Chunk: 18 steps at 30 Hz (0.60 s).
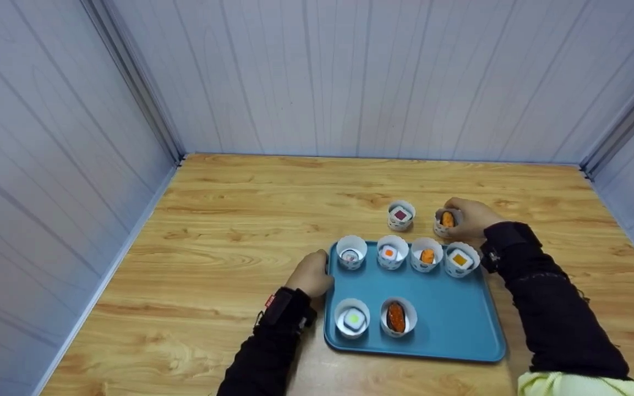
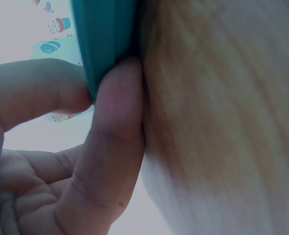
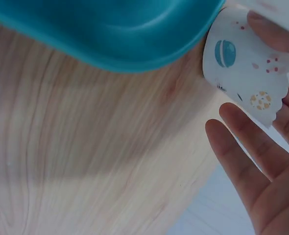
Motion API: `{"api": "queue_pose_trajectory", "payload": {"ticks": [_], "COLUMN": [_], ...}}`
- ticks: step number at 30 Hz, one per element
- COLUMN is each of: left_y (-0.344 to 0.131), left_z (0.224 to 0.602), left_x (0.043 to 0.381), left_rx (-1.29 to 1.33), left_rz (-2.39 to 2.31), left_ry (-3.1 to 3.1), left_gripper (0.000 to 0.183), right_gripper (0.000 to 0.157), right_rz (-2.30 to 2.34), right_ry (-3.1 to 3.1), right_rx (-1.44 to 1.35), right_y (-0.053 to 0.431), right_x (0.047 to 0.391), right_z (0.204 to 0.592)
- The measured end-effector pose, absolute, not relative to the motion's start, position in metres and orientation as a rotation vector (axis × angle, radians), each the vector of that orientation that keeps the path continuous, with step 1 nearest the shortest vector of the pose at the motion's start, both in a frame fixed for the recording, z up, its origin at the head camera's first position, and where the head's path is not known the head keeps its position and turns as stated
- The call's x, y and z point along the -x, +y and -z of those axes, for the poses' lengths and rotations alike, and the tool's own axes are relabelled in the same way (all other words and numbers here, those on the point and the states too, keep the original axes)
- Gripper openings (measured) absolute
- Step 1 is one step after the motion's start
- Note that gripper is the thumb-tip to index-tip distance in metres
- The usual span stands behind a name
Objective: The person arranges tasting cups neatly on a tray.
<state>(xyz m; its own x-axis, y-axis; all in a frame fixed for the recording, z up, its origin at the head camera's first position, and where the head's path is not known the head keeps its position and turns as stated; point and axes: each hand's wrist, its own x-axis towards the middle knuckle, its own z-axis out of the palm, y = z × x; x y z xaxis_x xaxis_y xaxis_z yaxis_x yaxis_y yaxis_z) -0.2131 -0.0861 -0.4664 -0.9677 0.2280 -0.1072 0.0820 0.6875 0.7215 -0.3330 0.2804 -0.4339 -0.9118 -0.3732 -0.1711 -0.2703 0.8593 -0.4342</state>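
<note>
My left hand (image 1: 312, 274) pinches the left rim of a blue tray (image 1: 454, 324); the left wrist view shows the tray's edge (image 2: 105, 34) between thumb and finger. Behind the tray's back right corner, my right hand (image 1: 474, 217) grips a white paper baking cup (image 3: 232, 54) between thumb and fingers. Inside that cup sits an orange-topped sushi piece (image 1: 447, 219). Its printed side and scalloped rim show in the right wrist view, where two fingers extend away from it. To its left on the table stands another paper cup (image 1: 400, 224) with a dark-red-centred roll.
Along the tray's back edge stand several paper cups (image 1: 425, 267) with sushi pieces. Two more, one with a green-dotted roll (image 1: 354, 319) and one with a red-topped piece (image 1: 396, 318), sit near its front. White panels (image 1: 328, 82) enclose the wooden table (image 1: 229, 220).
</note>
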Motion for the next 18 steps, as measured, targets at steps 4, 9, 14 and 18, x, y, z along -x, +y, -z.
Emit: {"api": "queue_pose_trajectory", "payload": {"ticks": [4,9,14,18], "left_y": [-0.086,-0.086,-0.087,-0.086], "left_z": [0.467,0.467,0.467,0.466], "left_x": [0.214,0.213,0.213,0.213], "left_rx": [-0.241,-0.249,-0.243,-0.243], "left_rz": [-1.131,-1.118,-1.113,-1.114], "left_ry": [2.716,2.722,2.727,2.724], "left_gripper": [0.02,0.023,0.021,0.02], "right_gripper": [0.05,0.055,0.061,0.059], "right_rz": [0.61,0.636,0.646,0.656], "right_ry": [2.823,2.843,2.851,2.868], "right_rx": [0.535,0.562,0.607,0.698], "right_y": [0.283,0.28,0.273,0.269], "right_x": [0.331,0.325,0.311,0.295], "right_z": [0.426,0.407,0.386,0.378]}}
